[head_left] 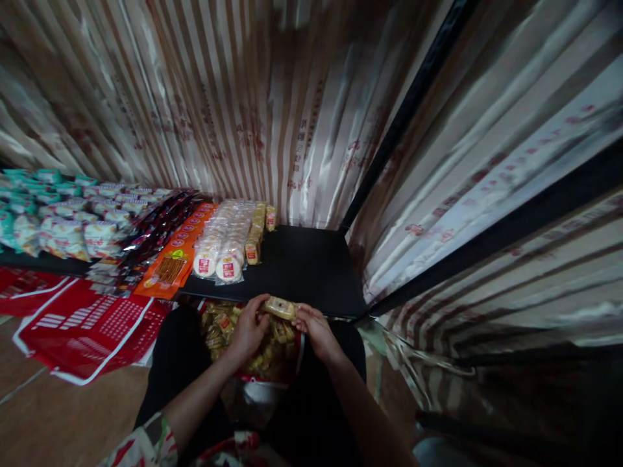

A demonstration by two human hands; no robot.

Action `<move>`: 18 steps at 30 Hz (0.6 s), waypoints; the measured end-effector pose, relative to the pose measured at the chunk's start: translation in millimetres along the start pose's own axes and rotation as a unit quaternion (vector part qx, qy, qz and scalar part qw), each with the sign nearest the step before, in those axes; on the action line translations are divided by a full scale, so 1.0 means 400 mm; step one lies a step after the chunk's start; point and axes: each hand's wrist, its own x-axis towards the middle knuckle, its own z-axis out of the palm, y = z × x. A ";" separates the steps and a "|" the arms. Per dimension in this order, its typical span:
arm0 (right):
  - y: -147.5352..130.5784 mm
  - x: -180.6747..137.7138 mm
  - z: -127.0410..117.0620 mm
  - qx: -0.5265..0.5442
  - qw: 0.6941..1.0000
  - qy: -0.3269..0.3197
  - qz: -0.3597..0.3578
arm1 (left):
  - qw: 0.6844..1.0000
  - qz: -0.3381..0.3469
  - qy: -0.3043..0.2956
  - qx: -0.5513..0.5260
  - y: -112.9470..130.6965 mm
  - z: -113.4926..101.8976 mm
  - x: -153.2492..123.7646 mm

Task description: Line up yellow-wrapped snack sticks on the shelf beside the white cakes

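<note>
Head view, nearest first: a patterned sleeve (pixel 146 444) and the person's dark trousers (pixel 170 370), knees apart. Between the legs sits an open red bag (pixel 265 382), filled with a heap of small wrapped yellow snacks (pixel 219 334). Above this heap, close to the front edge of the shelf, both hands hold one yellow packet (pixel 280 307) level between them: the left hand (pixel 250 331) has its fingers closed on one end, the right hand (pixel 314 327) pinches the other end. At the left, a red and white bag (pixel 92 324) lies spread over the brown tile floor (pixel 29 383).

Beyond the hands runs a low black shelf (pixel 304 266). From right to left it carries a row of yellow packs (pixel 253 243), with a single yellow pack (pixel 271 218) just beside its far end; two rows of round white biscuits (pixel 217 250) in clear wrap; orange bags (pixel 178 253), the front one jutting over the edge; shiny dark packets (pixel 160 220), overlapping; then white bags (pixel 102 230) and green bags (pixel 24 194). Black posts (pixel 403 117) slant up at the right, and farthest back hangs a striped curtain (pixel 233 117) with reddish print, its folds partly in shadow
</note>
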 end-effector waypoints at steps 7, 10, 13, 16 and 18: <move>0.015 0.011 -0.016 0.055 0.997 0.036 0.030 | 0.999 0.040 -0.013 0.001 0.021 0.004 0.029; 0.010 0.015 -0.017 0.050 0.998 0.020 0.022 | 0.999 0.043 -0.018 -0.010 0.024 0.001 0.031; -0.001 0.012 -0.014 0.042 0.999 -0.010 0.007 | 0.998 -0.003 -0.004 -0.056 0.026 0.004 0.032; -0.010 0.006 -0.009 0.029 0.999 -0.026 -0.012 | 0.990 -0.061 0.000 -0.130 0.033 0.011 0.036; -0.012 0.002 -0.007 0.020 0.999 -0.024 -0.021 | 0.984 -0.078 0.001 -0.162 0.041 0.014 0.039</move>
